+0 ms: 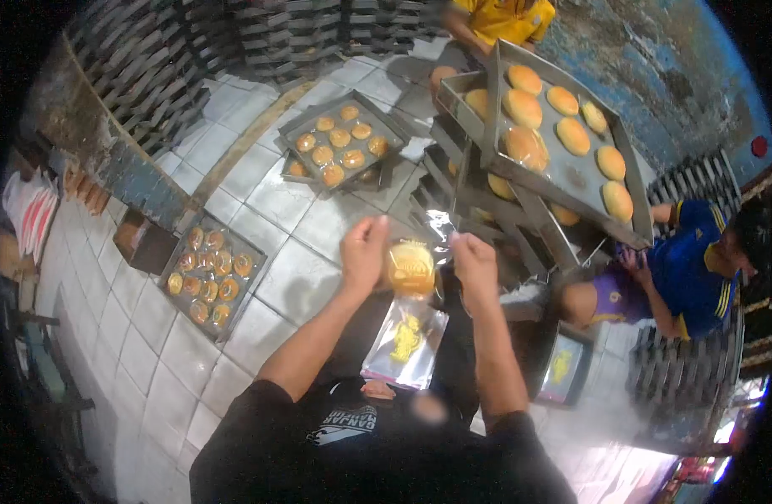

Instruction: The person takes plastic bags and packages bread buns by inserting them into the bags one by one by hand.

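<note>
Between my hands hangs a clear plastic bag with yellow print and a golden bun [413, 270] inside it. My left hand [365, 254] is closed in a pinch at the bag's upper left side. On the other side, my right hand [476, 267] pinches the shiny upper right edge of the bag. A stack of flat printed plastic bags [428, 332] lies on my lap just below the bun. To the right, a tray of unwrapped buns [572, 134] rests tilted on top of piled trays, with one glossy bun near its lower left side.
Trays of wrapped buns stand on the tiled floor: one tray [272, 139] ahead, another tray [255, 290] at left beside a dark box [144, 241]. A person in a blue shirt [697, 260] sits at right; another in yellow [516, 21] is behind the piled trays. A bag-filled tray [581, 370] lies at right.
</note>
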{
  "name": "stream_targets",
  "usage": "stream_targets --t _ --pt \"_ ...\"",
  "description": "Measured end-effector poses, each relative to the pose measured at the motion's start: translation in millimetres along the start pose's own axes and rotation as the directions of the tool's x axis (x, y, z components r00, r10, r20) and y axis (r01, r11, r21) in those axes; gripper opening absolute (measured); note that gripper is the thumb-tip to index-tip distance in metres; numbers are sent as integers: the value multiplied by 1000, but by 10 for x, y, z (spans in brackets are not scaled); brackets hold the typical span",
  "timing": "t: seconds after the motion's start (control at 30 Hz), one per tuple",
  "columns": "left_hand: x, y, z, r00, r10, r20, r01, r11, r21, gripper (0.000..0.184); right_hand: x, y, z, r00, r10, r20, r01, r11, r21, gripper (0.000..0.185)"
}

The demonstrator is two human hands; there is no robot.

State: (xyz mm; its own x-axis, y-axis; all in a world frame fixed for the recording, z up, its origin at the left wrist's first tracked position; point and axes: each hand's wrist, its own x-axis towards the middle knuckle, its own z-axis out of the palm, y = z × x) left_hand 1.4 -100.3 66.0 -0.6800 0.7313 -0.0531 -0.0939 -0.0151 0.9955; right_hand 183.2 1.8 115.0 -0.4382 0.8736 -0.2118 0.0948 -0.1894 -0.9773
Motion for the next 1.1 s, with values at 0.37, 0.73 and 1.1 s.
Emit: stream_targets --t 0.37,0.73,1.1 --pt "-226 -603 -438 915 -284 286 335 930 -149 21 -752 646 183 928 367 63 -364 859 360 25" --pt "-302 73 293 811 -93 578 65 995 69 47 -620 -1448 -1020 433 -889 -152 317 308 -897 23" --pt "-860 -172 -326 396 500 770 -910 326 257 32 -1265 609 -421 865 -413 285 451 393 -801 34"
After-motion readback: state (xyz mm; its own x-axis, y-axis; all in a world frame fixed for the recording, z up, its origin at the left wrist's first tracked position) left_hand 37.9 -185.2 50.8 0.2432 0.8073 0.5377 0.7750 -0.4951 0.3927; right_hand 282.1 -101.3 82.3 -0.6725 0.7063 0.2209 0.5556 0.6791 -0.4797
